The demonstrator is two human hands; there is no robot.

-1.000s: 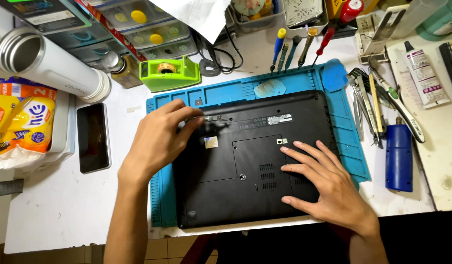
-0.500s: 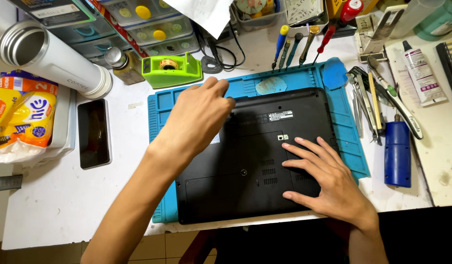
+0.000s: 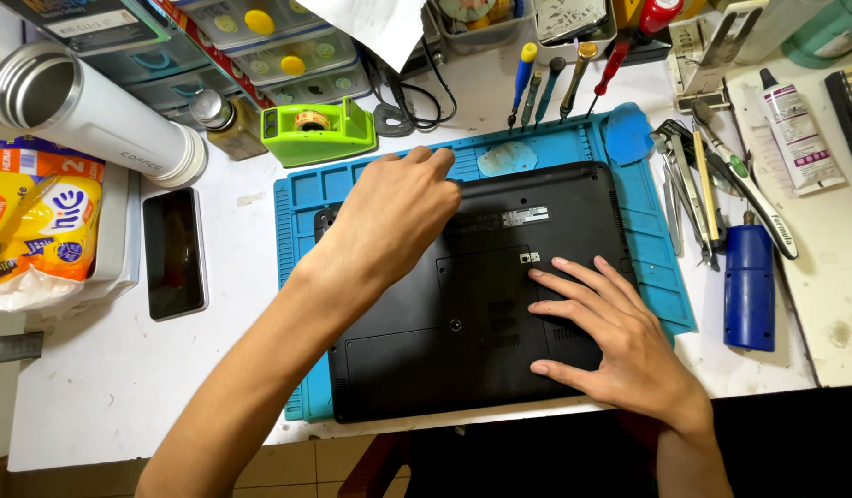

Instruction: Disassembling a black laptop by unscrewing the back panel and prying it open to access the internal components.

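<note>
A black laptop (image 3: 481, 304) is laid upside down on a blue work mat (image 3: 647, 240), which rests on the white tabletop (image 3: 103, 387); the soft-looking, ribbed mat appears intended to cushion the case and to keep small parts in its moulded compartments. The laptop's underside is matt black plastic, rectangular with rounded corners, marked by vent slots, a panel seam and a small screw head.

The right hand (image 3: 620, 346) is spread flat, palm down, on the near right part of the underside, evidently to steady the machine. The left hand (image 3: 394, 217) is placed at the far edge of the laptop, fingers bent and drawn together over the rear strip; whether anything is pinched beneath them cannot be told, as the fingertips are hidden.

Beside the mat, a dark phone (image 3: 174, 251) is laid flat, screen up. A green tape dispenser (image 3: 317, 132) and a white metal cylinder (image 3: 94, 115) lying on its side are noted beyond it. Screwdrivers (image 3: 550, 83) with coloured handles are laid at the far edge, tweezers (image 3: 689, 184) and a blue cylindrical tool (image 3: 749, 286) at the right, all within reach. A yellow snack bag (image 3: 39, 226) of glossy foil lies at the far left.
</note>
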